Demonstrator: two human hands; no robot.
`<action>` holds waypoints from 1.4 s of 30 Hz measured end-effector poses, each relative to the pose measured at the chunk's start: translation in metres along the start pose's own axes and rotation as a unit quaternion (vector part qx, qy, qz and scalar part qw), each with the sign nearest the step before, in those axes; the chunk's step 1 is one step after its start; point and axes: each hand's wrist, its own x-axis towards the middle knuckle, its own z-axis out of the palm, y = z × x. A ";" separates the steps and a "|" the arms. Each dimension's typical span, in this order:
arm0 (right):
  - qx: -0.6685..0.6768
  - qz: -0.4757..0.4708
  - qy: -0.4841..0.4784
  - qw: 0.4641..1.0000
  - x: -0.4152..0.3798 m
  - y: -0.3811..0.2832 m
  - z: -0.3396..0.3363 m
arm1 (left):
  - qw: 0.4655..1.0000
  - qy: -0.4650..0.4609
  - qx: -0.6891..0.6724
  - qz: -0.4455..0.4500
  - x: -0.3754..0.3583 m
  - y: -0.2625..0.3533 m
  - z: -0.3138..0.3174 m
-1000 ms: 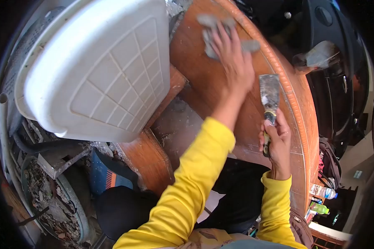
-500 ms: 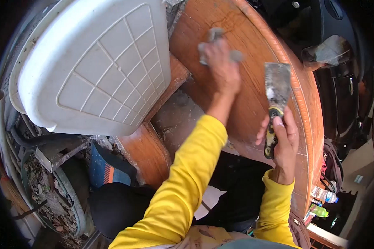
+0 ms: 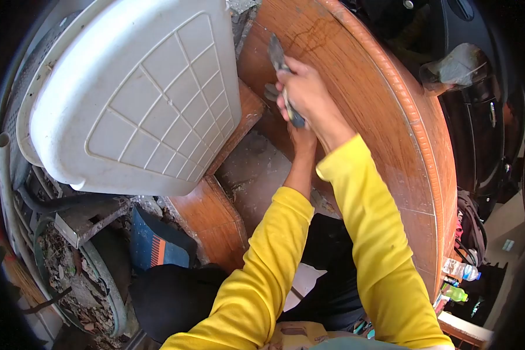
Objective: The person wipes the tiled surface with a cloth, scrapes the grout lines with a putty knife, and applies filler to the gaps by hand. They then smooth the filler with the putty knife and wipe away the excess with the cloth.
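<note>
My right hand point(image 3: 306, 96) is closed round the handle of a putty knife point(image 3: 277, 53), whose blade points up and away over the brown wood-grain tiled surface point(image 3: 361, 116). Below and partly behind it is my left hand point(image 3: 302, 140), its fingers mostly hidden by the right hand. A grey cloth point(image 3: 270, 91) shows just left of the hands; whether the left hand grips it cannot be made out. Wet marks point(image 3: 318, 35) lie on the tiles beyond the blade.
A large white plastic basin point(image 3: 151, 105) stands at the left. Below it are a blue dustpan-like piece point(image 3: 178, 248) and a round container of debris point(image 3: 108, 280). A black motorbike point(image 3: 478, 116) and bottles point(image 3: 461, 270) are at the right.
My right hand has swung up and left with the putty knife, over the left hand. My left hand has come down and toward me from the upper tiles.
</note>
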 end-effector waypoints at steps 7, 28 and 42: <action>0.091 0.034 -0.028 0.995 0.010 -0.008 0.004 | 0.986 -0.027 0.159 0.043 -0.010 0.019 -0.005; 0.002 0.009 -0.009 1.000 -0.001 0.033 -0.019 | 0.986 -0.010 0.157 0.062 -0.011 0.010 0.004; -0.076 0.036 0.068 0.994 0.032 0.034 0.046 | 0.973 -0.050 0.223 -0.040 -0.026 0.031 -0.008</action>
